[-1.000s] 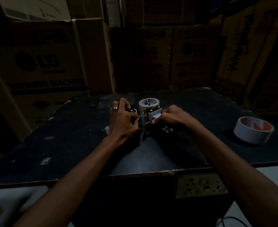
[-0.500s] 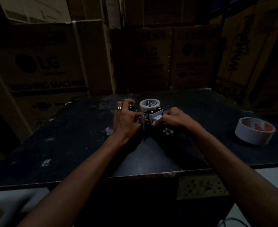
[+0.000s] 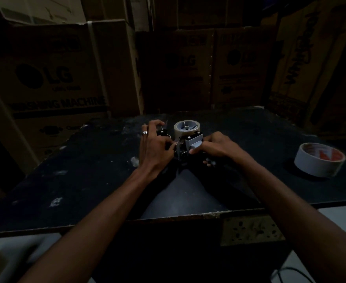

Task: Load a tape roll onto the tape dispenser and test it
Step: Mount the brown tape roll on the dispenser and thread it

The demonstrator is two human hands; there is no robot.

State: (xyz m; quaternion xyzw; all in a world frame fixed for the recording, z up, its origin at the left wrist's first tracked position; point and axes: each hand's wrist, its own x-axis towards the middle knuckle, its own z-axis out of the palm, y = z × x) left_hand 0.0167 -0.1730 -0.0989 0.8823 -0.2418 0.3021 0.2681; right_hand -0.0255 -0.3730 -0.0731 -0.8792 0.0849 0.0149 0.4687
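**Tape end being worked at the dispenser's front**

Stacked cardboard cartons [image 3: 51, 78] are seen in dim light behind a dark, scuffed table [image 3: 86, 170]. At the table's centre the tape dispenser [image 3: 188, 147] is held between both hands, with a tape roll [image 3: 186, 129] already seated on its hub at the 12 o'clock side. A second roll [image 3: 319, 160] lies flat, well apart, toward 3 o'clock.

The left hand [image 3: 154, 149], ringed, is closed against the dispenser's left flank, thumb and fingertips pressed near the metal front. The right hand [image 3: 213, 147] is clenched on the grey body from the right, its thumb laid on the grey flap. Whether a tape end is pinched cannot be told in this light.

Loading is judged done; threading appears to be the step in hand. Several things could go wrong from here:

- The loose end may stick back onto the roll if it is let slack.
- Fingertips may be nicked, since they are worked close to the toothed edge.
- The tape may be fed crooked and wrinkle, because little can be seen in the gloom.
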